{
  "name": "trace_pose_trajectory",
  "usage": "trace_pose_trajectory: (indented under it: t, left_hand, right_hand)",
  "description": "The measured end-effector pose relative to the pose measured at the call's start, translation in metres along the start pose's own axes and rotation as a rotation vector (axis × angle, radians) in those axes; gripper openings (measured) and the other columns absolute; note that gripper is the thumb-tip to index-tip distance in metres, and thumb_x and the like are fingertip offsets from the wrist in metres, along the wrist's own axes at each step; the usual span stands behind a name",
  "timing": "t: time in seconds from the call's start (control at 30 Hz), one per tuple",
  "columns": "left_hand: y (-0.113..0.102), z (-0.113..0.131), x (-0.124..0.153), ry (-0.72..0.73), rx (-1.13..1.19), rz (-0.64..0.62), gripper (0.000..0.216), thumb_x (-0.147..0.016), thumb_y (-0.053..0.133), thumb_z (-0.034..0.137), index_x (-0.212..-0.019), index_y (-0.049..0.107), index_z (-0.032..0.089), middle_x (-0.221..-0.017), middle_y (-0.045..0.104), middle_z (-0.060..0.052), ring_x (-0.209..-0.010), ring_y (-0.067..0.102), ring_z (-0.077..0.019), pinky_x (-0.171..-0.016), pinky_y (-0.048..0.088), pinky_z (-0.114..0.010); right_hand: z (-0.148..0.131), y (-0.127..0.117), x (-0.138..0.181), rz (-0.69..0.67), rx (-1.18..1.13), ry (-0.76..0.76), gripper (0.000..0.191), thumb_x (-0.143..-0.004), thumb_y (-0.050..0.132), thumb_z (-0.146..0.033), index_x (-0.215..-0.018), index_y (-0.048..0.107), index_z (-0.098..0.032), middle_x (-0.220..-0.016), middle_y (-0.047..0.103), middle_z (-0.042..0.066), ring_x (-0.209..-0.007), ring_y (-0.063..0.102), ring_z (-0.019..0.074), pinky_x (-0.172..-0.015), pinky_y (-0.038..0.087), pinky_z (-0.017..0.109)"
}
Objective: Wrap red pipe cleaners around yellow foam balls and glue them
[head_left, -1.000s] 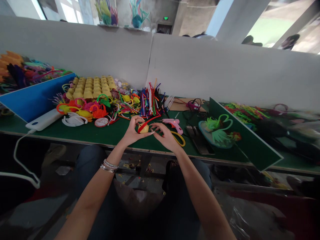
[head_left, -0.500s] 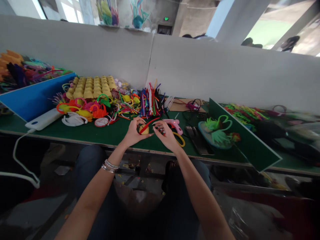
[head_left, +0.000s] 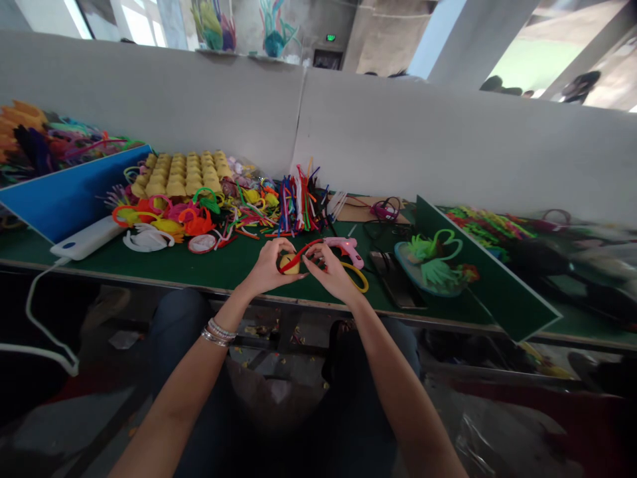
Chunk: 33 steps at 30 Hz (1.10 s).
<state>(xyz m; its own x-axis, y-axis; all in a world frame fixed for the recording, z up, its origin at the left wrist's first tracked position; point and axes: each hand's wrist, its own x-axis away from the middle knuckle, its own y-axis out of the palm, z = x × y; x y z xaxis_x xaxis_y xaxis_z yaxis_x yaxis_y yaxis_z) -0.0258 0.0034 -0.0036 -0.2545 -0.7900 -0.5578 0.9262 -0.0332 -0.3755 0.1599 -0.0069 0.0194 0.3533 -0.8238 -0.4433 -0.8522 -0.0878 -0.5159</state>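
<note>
My left hand (head_left: 269,269) curls round a small yellow egg-shaped piece (head_left: 287,264) over the green table (head_left: 209,269). A red pipe cleaner (head_left: 304,251) bends across that piece. My right hand (head_left: 334,272) pinches the red pipe cleaner at its right end, fingertips close to the left hand's. Both hands meet just above the table's front edge. A pink glue gun (head_left: 346,248) lies right behind my right hand, and a yellow pipe-cleaner loop (head_left: 361,279) lies by its wrist.
A heap of coloured pipe cleaners (head_left: 293,199) and a yellow egg tray (head_left: 182,174) lie behind the hands. A white power bank (head_left: 87,240) with cable sits left. A dark phone (head_left: 395,277), a teal plate with green craft (head_left: 428,265) and slanted green divider (head_left: 482,265) stand right.
Both hands shifted slightly right and closer together. The red pipe cleaner, which stuck out straight to the upper right, now curves over the yellow piece between the fingertips.
</note>
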Motion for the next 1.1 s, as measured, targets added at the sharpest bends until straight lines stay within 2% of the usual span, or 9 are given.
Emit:
trace_pose_trajectory:
  t: [0.1, 0.23, 0.4, 0.5, 0.67, 0.9, 1.0, 1.1]
  left_hand:
    - [-0.002, 0.004, -0.001, 0.009, 0.037, 0.004, 0.059, -0.055, 0.080, 0.033, -0.101, 0.044, 0.021, -0.100, 0.052, -0.005, -0.091, 0.053, -0.0195, -0.078, 0.040, -0.032]
    - [-0.001, 0.007, -0.002, -0.018, 0.221, 0.072, 0.059, -0.057, 0.079, 0.032, -0.101, 0.040, 0.021, -0.096, 0.051, -0.003, -0.086, 0.052, -0.0149, -0.074, 0.040, -0.028]
    - [0.005, 0.000, -0.004, -0.180, 0.507, 0.100, 0.060, -0.051, 0.082, 0.033, -0.095, 0.042, 0.021, -0.087, 0.052, 0.001, -0.078, 0.052, -0.0102, -0.073, 0.042, -0.024]
    - [0.006, -0.002, -0.005, -0.277, 0.658, 0.076, 0.058, -0.049, 0.083, 0.032, -0.093, 0.046, 0.021, -0.084, 0.055, 0.003, -0.073, 0.055, -0.0094, -0.071, 0.045, -0.024]
    - [0.007, -0.002, -0.007, -0.372, 0.847, 0.021, 0.055, -0.051, 0.083, 0.029, -0.095, 0.050, 0.021, -0.093, 0.064, -0.001, -0.086, 0.061, -0.0133, -0.083, 0.047, -0.029]
    - [0.011, -0.010, -0.008, -0.357, 0.850, 0.087, 0.046, -0.054, 0.082, 0.025, -0.093, 0.057, 0.019, -0.100, 0.066, -0.003, -0.093, 0.061, -0.0154, -0.089, 0.045, -0.033]
    - [0.011, -0.012, -0.008, -0.341, 0.863, 0.112, 0.050, -0.052, 0.083, 0.024, -0.096, 0.060, 0.020, -0.101, 0.067, -0.004, -0.095, 0.062, -0.0168, -0.091, 0.046, -0.034]
    - [0.010, -0.011, -0.009, -0.343, 0.849, 0.075, 0.056, -0.051, 0.083, 0.022, -0.103, 0.062, 0.019, -0.107, 0.067, -0.006, -0.100, 0.061, -0.0199, -0.095, 0.045, -0.038]
  right_hand:
    - [-0.002, 0.000, 0.000, -0.020, -0.015, -0.016, 0.017, -0.087, 0.050, -0.035, -0.094, 0.049, -0.020, -0.093, 0.053, 0.004, -0.082, 0.053, 0.0140, -0.075, 0.047, 0.030]
    - [-0.004, 0.000, 0.000, -0.016, -0.039, -0.014, 0.018, -0.088, 0.048, -0.037, -0.095, 0.050, -0.021, -0.094, 0.055, 0.004, -0.085, 0.054, 0.0145, -0.079, 0.047, 0.031]
    - [-0.005, -0.001, 0.000, 0.010, -0.068, 0.015, 0.022, -0.089, 0.047, -0.038, -0.101, 0.050, -0.021, -0.099, 0.057, 0.006, -0.090, 0.055, 0.0157, -0.080, 0.047, 0.031]
    - [-0.006, 0.000, 0.000, 0.014, -0.049, 0.018, 0.021, -0.089, 0.047, -0.038, -0.101, 0.050, -0.021, -0.098, 0.057, 0.005, -0.090, 0.055, 0.0161, -0.079, 0.046, 0.031]
    - [-0.008, 0.000, 0.000, 0.033, -0.048, 0.011, 0.020, -0.088, 0.048, -0.036, -0.102, 0.050, -0.021, -0.100, 0.057, 0.005, -0.090, 0.054, 0.0155, -0.079, 0.046, 0.030]
    - [-0.003, -0.001, 0.000, 0.082, -0.031, -0.005, 0.023, -0.087, 0.050, -0.037, -0.105, 0.051, -0.023, -0.101, 0.057, 0.005, -0.086, 0.055, 0.0152, -0.077, 0.046, 0.030]
    - [-0.002, -0.002, 0.000, 0.113, -0.019, -0.005, 0.025, -0.086, 0.051, -0.039, -0.105, 0.052, -0.022, -0.100, 0.058, 0.005, -0.085, 0.055, 0.0155, -0.077, 0.046, 0.030]
    - [-0.002, -0.002, -0.001, 0.128, -0.002, 0.010, 0.025, -0.086, 0.051, -0.040, -0.103, 0.052, -0.022, -0.100, 0.058, 0.006, -0.086, 0.055, 0.0158, -0.077, 0.046, 0.031]
